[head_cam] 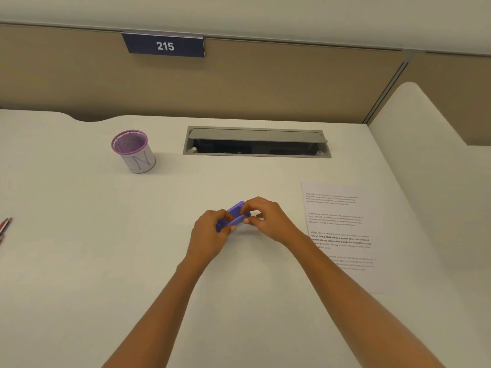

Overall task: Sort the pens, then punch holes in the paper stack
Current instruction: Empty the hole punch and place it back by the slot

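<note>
Hole punch: a small purple plastic hole punch (235, 216), two long flat parts hinged together and standing slightly apart, held near the middle of the white tabletop (79, 261); whether it touches the surface I cannot tell.
Left hand: the left hand (212, 232) grips the punch's nearer left end, fingers (222, 215) curled over the top and thumb underneath.
Right hand: the right hand (268, 219) pinches the far right end, fingers (252, 204) bent over it, thumb against its side.
Paper: white printed paper stack (342, 224) lies flat to the right, partly under the right forearm.
Pen holder: purple mesh cup with a white paper wrap (134, 152) stands upright, far left.
Pens: red and dark pens (5, 227) lie at the left edge, cut off.
Hatch: grey metal cable hatch (256, 142), lid raised, beyond the hands.
Sign: dark blue plate reading 215 (164, 45) on the beige partition.
</note>
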Action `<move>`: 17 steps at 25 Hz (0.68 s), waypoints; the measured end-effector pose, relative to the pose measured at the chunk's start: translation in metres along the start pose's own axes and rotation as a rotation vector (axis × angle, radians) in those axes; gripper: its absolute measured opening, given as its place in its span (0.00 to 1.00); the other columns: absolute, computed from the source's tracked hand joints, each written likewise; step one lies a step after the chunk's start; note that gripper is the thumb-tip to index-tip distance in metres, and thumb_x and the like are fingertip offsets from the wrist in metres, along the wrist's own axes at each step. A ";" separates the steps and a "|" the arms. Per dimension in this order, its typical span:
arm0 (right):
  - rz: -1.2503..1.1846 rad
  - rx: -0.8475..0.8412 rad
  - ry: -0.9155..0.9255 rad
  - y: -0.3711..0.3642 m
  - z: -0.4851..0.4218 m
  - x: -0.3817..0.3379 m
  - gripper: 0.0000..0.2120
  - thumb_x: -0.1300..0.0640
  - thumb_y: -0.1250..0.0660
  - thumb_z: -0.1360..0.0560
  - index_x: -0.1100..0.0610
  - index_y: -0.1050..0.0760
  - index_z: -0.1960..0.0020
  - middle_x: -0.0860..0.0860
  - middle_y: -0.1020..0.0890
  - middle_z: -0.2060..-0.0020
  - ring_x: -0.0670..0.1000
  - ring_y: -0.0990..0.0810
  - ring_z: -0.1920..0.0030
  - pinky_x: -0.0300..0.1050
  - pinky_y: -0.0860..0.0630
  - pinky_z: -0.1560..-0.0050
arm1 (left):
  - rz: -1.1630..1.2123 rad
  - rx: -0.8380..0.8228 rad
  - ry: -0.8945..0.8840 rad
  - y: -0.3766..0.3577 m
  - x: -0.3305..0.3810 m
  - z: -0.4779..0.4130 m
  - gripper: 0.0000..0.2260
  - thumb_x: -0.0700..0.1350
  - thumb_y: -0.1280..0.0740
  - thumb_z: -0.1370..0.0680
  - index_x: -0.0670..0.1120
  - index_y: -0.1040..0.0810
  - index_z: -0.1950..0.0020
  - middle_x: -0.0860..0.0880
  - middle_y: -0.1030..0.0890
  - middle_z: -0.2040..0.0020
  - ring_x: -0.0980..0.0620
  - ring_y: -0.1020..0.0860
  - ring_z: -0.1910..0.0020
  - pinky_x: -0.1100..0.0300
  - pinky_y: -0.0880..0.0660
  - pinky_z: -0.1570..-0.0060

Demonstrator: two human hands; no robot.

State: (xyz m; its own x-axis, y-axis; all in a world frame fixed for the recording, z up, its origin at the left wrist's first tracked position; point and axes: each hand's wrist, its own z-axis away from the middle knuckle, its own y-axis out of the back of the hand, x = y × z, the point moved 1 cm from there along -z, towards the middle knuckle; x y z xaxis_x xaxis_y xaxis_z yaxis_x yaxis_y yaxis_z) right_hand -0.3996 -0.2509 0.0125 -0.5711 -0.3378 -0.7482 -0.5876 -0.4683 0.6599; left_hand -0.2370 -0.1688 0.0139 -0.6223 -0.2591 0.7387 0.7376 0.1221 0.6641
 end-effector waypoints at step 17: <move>-0.257 0.209 0.017 -0.004 0.016 -0.013 0.09 0.59 0.29 0.25 0.56 0.21 0.45 0.52 0.18 0.46 0.49 0.19 0.47 0.37 0.22 0.44 | 0.219 -0.029 -0.159 0.043 -0.004 -0.018 0.20 0.49 0.25 0.30 0.46 0.22 0.40 0.52 0.19 0.48 0.53 0.20 0.52 0.73 0.25 0.56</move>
State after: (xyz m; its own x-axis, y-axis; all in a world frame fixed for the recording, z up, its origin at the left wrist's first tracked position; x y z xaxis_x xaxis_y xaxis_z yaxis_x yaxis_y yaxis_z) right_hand -0.3987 -0.2309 0.0208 -0.3802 -0.2449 -0.8919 -0.8170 -0.3630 0.4480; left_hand -0.1985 -0.1798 0.0372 -0.4791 -0.0751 0.8745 0.8647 0.1306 0.4849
